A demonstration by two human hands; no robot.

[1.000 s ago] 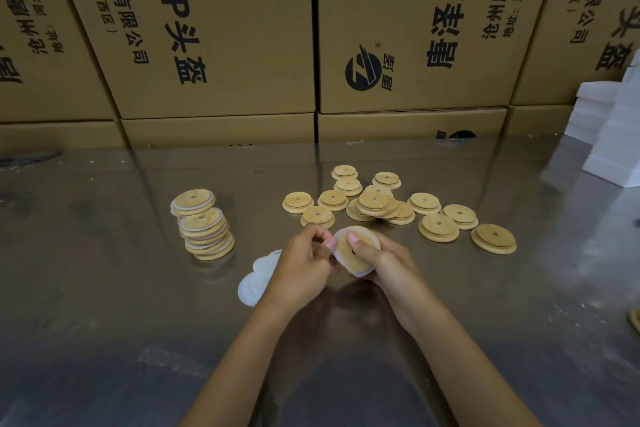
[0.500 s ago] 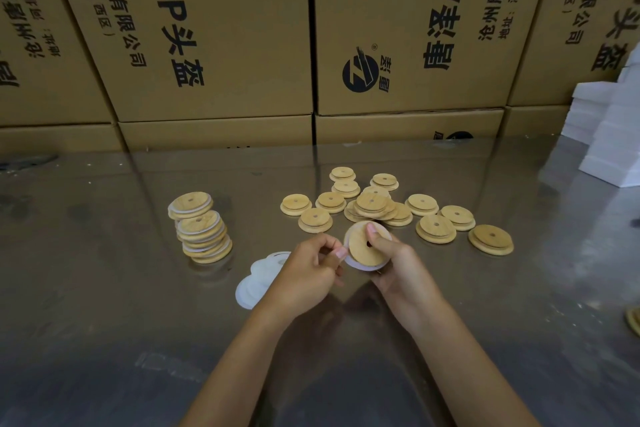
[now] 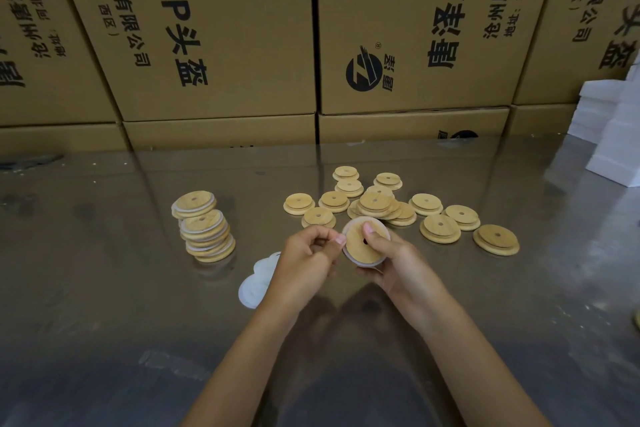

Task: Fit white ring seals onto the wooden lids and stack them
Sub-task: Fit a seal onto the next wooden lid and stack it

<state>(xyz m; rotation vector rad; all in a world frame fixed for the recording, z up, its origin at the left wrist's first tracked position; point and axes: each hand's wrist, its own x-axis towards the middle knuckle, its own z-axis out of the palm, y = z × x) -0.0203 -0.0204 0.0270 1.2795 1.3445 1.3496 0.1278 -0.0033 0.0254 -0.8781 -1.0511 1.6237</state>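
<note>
Stack of sealed lids (image 3: 204, 231) leans at nine o'clock. Loose white rings (image 3: 258, 279) lie beside the left hand (image 3: 304, 262), which pinches the held lid (image 3: 363, 244) at its edge. Right hand (image 3: 391, 258) grips it, face tilted toward us. Bare lids (image 3: 398, 208) are scattered at twelve to two o'clock.

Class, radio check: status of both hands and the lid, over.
Left hand pinching white ring seal. Right hand gripping wooden lid, seal partly on. Nothing blocking the finished stack.
</note>
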